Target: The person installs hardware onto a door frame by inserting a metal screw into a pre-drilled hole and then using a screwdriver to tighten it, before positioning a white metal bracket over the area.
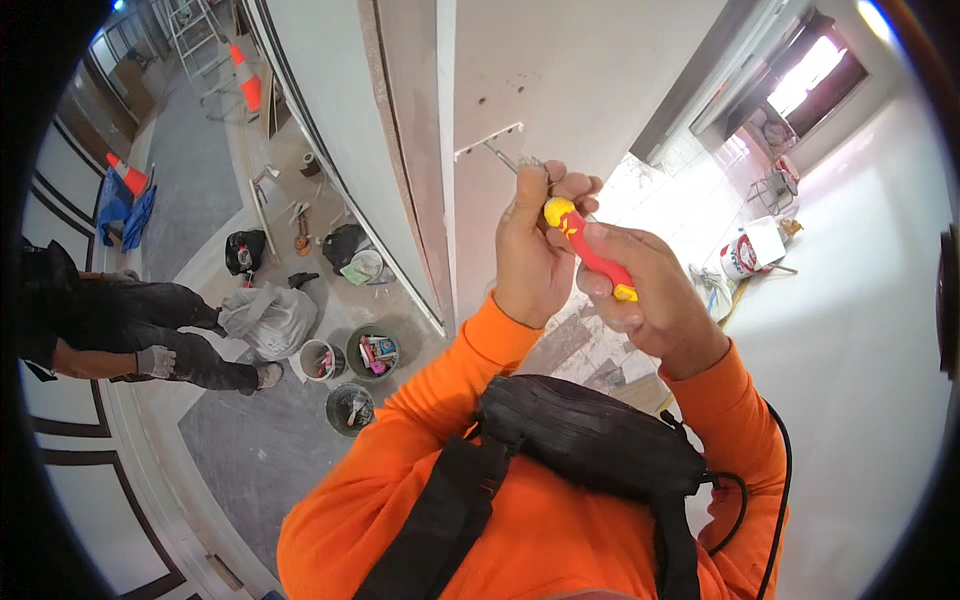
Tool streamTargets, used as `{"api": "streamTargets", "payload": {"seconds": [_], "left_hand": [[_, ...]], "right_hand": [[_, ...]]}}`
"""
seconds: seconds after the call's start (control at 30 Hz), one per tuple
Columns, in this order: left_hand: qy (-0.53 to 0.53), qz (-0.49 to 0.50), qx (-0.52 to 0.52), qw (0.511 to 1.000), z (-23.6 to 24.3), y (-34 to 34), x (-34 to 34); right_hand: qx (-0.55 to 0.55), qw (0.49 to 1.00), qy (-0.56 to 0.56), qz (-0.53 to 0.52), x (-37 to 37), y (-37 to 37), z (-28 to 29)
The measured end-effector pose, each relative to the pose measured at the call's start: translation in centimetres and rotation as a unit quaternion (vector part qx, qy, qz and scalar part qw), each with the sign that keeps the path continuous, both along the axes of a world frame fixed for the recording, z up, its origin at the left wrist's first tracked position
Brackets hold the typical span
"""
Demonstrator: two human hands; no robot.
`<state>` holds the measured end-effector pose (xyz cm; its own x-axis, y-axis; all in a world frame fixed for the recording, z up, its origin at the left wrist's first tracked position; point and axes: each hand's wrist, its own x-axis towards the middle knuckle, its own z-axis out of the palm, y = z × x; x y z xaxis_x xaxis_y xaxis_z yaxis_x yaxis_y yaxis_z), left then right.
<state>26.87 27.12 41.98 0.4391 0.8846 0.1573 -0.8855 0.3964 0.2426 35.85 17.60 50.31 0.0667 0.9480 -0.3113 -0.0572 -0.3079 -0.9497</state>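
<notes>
Here the screwdriver [592, 250] is gripped by the right hand [652, 285], its shaft [504, 156] pinched by the left hand [528, 250], colourful items [378, 351] held in a green bucket [371, 330] below-left.

Quantities, work position: one screwdriver [590, 252], one black chest bag [595, 432] and two hands, comprising one left hand [530, 255] and one right hand [648, 285]. Quantities, left floor area: one co-worker [150, 330], one stepladder [179, 35], two traffic cones [246, 82], one white sack [270, 318], two black bags [343, 241] and three buckets [307, 370]. Quantities, right floor area: one white-and-red bucket [740, 259], for a total of four buckets in view.
</notes>
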Motion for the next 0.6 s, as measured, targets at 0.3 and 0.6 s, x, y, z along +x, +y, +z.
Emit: {"api": "streamTargets", "payload": {"seconds": [0.3,0.6], "left_hand": [[-0.020,-0.024,0.021,0.999,0.1,0.0,0.6],[0.003,-0.001,0.007,1.000,0.3,0.1,0.2]], "right_hand": [[0.349,0.695,-0.625,-0.069,-1.1,-0.3,-1.8],[0.358,0.580,-0.730,-0.043,-0.8,-0.7,-0.9]]}}
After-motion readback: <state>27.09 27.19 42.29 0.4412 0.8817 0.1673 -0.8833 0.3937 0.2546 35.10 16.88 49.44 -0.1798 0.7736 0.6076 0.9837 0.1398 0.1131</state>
